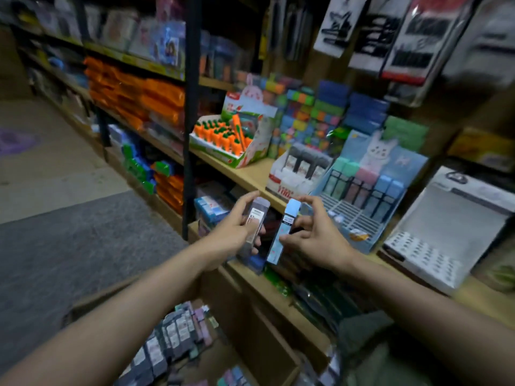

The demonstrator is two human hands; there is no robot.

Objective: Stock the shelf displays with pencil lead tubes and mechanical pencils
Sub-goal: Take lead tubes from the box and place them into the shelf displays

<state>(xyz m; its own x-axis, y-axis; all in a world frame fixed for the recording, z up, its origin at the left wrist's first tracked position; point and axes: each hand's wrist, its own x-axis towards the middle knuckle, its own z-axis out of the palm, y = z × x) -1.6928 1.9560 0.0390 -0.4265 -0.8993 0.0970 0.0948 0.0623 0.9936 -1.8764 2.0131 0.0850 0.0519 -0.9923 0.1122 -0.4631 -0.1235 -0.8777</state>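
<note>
**Two lead tubes, one in each of my hands**

Both hands are raised in front of the shelf edge (250, 178), each with its fingers curled round a tube. My left hand (232, 232) grips a clear grey lead tube (255, 222) with a white label, thumb on its front, forefinger reaching to its cap. My right hand (317, 232) pinches a light blue lead tube (284, 229) between thumb low on its side and fingers near its pale cap. The two tubes stand tilted, close beside each other but apart.

Just beyond my right hand sits a blue display stand (359, 218) with a rabbit on its back card; pastel tubes fill its rear rows and its front slots show bare ribs. Beyond my left fingertips stands a white and red display box (289, 185) holding dark-capped tubes. Below my forearms lies a cardboard box (172, 341) packed with more grey and pastel tubes.
</note>
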